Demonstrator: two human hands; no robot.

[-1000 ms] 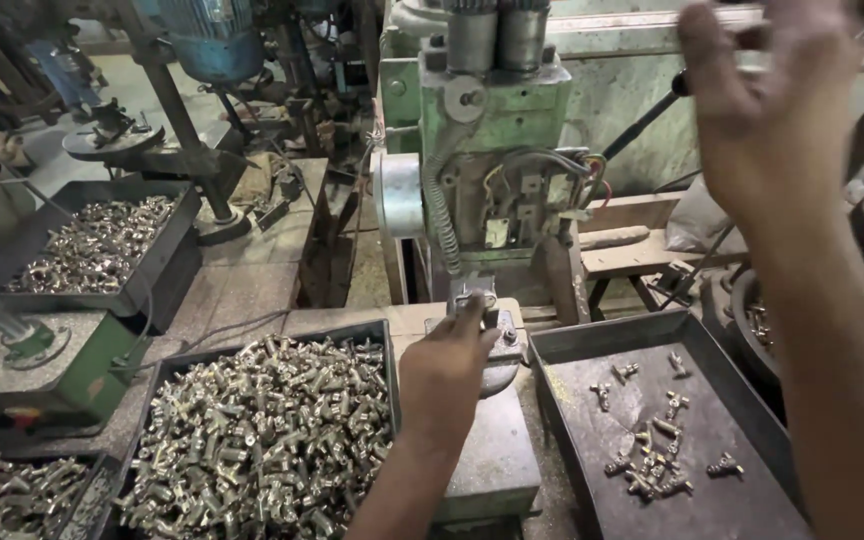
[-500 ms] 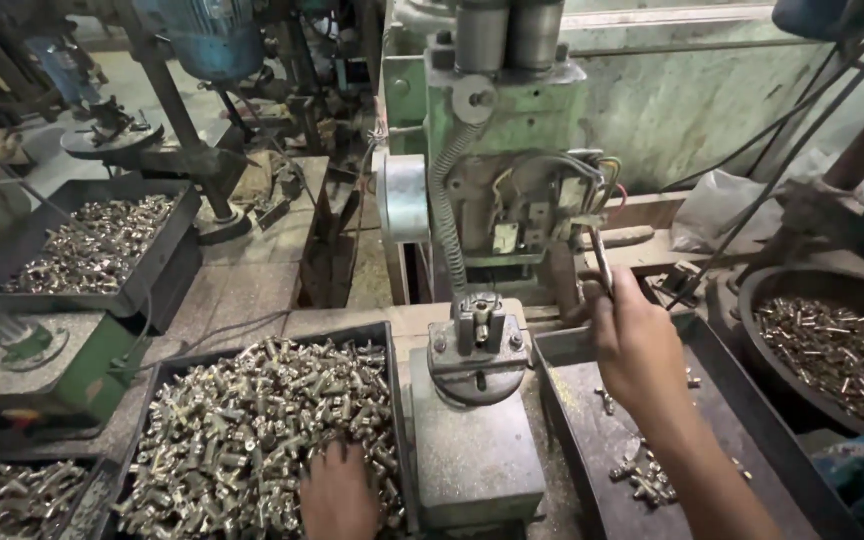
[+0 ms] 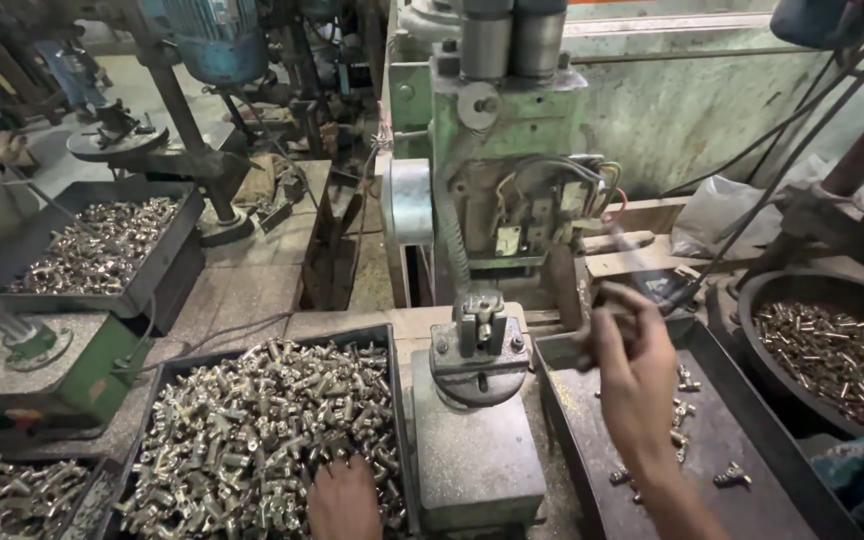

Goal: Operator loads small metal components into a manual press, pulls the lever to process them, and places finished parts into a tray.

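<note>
Resting low in the frame, the left hand (image 3: 344, 497) lies on shiny metal parts (image 3: 252, 440) in the black tray (image 3: 392, 400); its grip is hidden. Right hand (image 3: 632, 375), blurred, hangs beside the small clamp (image 3: 480, 345), grip unclear.

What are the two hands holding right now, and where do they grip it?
The left hand rests on the metal fittings in the tray; whether it grips one cannot be told. The right hand is raised and blurred, and what it holds cannot be told.
</note>
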